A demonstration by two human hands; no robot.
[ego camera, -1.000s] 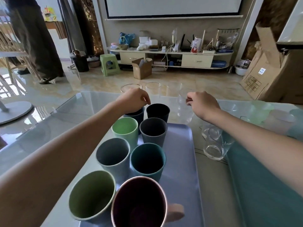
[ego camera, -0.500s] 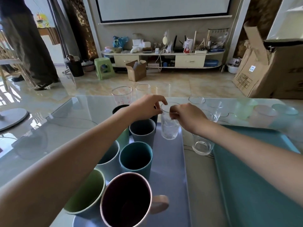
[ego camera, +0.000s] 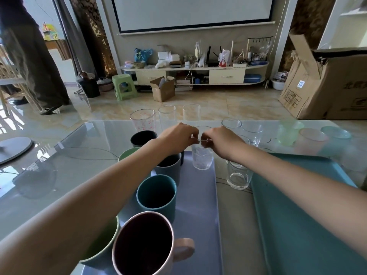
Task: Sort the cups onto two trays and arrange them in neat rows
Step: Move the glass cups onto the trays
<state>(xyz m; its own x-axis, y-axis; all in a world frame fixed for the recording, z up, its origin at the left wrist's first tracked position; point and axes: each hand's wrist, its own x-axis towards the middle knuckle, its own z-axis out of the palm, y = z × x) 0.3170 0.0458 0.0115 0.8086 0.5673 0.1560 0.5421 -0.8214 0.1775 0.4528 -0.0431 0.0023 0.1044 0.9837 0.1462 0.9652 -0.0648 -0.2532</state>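
A lilac tray (ego camera: 198, 205) holds two rows of opaque cups: a pink mug (ego camera: 145, 247), a teal cup (ego camera: 156, 195), a grey cup (ego camera: 168, 167), green cups and a dark cup (ego camera: 143, 137). A clear textured glass (ego camera: 201, 157) stands at the tray's far right. My left hand (ego camera: 178, 137) and my right hand (ego camera: 218, 139) both pinch its rim from either side. To the right lies a teal tray (ego camera: 297, 215) with nothing on it. Another clear glass (ego camera: 238, 175) stands between the trays.
Several clear glasses (ego camera: 167, 116) line the table's far edge, one with a red pattern (ego camera: 142, 121). Frosted green, pink and blue cups (ego camera: 288, 132) sit at the far right. Beyond the glass table a person stands at the left, and cardboard boxes (ego camera: 327, 86) are at the right.
A second ago my hands were apart, the left over the dark cups and the right at a glass. Both now hold one clear glass over the lilac tray's far right.
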